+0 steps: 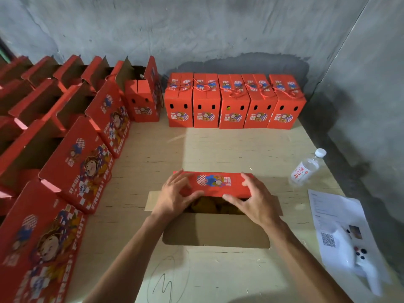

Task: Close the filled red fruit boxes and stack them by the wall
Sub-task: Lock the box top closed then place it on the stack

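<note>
We bend over an open red fruit box [215, 215] on the surface [240, 149], orange fruit [205, 204] showing inside. Both hands, left [175, 196] and right [254, 202], fingers spread and released, press its far flap [215, 182], which runs left to right. Five closed boxes [235, 101] line the wall beyond.

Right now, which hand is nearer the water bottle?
Right. The right hand rests on the red flap's right end, on the side where the water bottle lies; the left hand is at the flap's left end.
</note>
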A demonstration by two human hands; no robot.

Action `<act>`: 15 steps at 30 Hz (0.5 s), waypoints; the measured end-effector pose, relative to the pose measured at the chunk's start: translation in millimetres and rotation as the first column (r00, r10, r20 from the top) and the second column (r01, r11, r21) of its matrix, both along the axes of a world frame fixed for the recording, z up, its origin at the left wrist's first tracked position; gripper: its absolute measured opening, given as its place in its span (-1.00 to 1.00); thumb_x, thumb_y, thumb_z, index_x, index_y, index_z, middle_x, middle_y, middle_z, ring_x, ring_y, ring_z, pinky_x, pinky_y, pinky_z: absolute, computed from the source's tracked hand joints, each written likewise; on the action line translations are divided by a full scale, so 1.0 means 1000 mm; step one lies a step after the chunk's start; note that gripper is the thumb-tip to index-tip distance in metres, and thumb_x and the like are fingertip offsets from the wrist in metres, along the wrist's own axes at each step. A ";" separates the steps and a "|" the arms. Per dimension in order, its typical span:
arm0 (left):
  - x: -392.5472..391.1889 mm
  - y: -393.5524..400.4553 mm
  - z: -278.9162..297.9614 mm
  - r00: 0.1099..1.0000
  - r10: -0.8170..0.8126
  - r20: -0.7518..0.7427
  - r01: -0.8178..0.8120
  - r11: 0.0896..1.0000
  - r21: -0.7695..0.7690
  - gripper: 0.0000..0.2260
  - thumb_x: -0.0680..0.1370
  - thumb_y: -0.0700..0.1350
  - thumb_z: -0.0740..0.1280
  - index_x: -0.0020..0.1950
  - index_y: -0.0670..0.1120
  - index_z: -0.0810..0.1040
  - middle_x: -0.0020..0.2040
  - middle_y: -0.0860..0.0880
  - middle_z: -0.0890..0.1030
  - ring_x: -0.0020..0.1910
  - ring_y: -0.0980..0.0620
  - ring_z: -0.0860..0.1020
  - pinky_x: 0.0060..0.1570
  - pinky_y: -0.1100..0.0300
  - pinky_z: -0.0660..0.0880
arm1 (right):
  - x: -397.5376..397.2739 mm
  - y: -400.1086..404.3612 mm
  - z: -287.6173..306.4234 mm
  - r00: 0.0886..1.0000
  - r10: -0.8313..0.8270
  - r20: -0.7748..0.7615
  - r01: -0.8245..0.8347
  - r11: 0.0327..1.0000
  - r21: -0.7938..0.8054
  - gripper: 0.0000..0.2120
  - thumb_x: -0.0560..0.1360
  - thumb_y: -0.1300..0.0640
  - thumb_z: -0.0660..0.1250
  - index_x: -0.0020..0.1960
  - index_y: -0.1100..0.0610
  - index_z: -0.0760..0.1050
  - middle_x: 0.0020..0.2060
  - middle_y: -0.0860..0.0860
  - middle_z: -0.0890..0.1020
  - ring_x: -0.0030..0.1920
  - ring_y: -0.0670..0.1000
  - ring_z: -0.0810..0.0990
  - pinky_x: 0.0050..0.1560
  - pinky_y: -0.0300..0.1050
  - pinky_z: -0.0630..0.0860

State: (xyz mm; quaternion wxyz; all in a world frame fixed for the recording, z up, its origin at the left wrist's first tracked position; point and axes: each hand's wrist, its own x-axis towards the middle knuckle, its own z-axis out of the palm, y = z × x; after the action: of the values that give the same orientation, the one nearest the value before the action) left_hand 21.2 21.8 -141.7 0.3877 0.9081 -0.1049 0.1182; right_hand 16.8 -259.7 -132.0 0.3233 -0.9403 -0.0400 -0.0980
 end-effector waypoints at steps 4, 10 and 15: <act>0.018 0.005 0.004 0.956 -0.061 -0.287 0.118 0.976 0.185 -0.58 0.46 0.40 0.37 0.01 0.10 0.43 0.64 0.05 0.23 0.66 -0.05 0.01 0.53 -0.28 0.22 | 0.007 -0.003 0.003 0.985 0.126 -0.114 -0.145 0.973 -0.179 -0.19 0.42 -0.36 0.45 0.49 0.06 0.33 0.44 -0.06 0.46 0.38 0.06 0.45 0.24 0.00 0.48; 0.026 -0.001 0.006 0.961 -0.028 -0.274 0.130 0.922 0.365 -0.33 0.34 0.50 0.39 0.25 0.08 0.45 0.46 0.09 0.32 0.49 0.02 0.17 0.23 -0.23 0.52 | 0.028 -0.003 0.001 0.977 0.144 -0.154 -0.198 0.878 -0.435 -0.16 0.44 -0.46 0.32 0.50 0.05 0.27 0.41 -0.05 0.33 0.14 0.08 0.56 -0.01 -0.03 0.58; 0.037 -0.012 0.004 0.973 0.062 -0.221 0.036 0.908 0.418 -0.41 0.42 0.30 0.49 0.34 0.06 0.49 0.31 0.00 0.41 0.36 -0.05 0.27 0.14 -0.16 0.55 | 0.037 0.002 -0.003 0.982 0.188 0.022 -0.109 0.657 -0.746 -0.27 0.46 -0.46 0.32 0.26 0.17 0.45 0.19 0.15 0.49 -0.21 0.08 0.64 -0.37 -0.09 0.60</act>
State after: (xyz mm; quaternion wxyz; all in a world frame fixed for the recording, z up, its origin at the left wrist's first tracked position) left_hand 58.5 9.7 -138.0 0.1925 0.9783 -0.0763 -0.0099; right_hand 54.2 -258.0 -135.3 -0.0818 -0.9779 -0.1687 -0.0922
